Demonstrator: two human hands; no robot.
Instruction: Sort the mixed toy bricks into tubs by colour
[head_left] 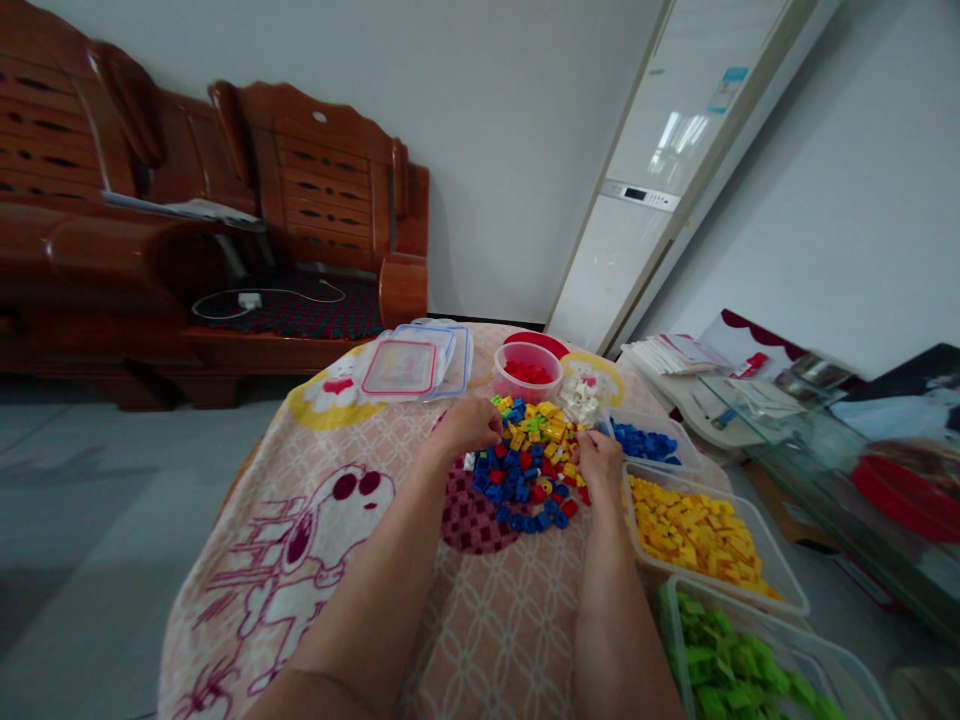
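Observation:
A loose pile of toy building bricks [517, 475], mixed blue, yellow, red and green, lies on the cloth-covered round table. At the pile's upper left is my left hand [472, 424], its fingers pinched together and pointing down into the bricks. My right hand [602, 462] touches the right edge of the pile with thumb and fingers closed. Whatever sits between the fingers of either hand is too small to make out. Just behind the pile, white bricks [579, 397] form a small heap beside a round clear bowl [501, 378] of red bricks.
Along the right stand clear boxes: a box of blue bricks [696, 455], a box of yellow bricks [796, 595] and a box of green bricks [862, 675]. Flat lids [401, 368] lie back left. A glass side table [795, 460] stands right; a wooden bench [315, 190] is behind.

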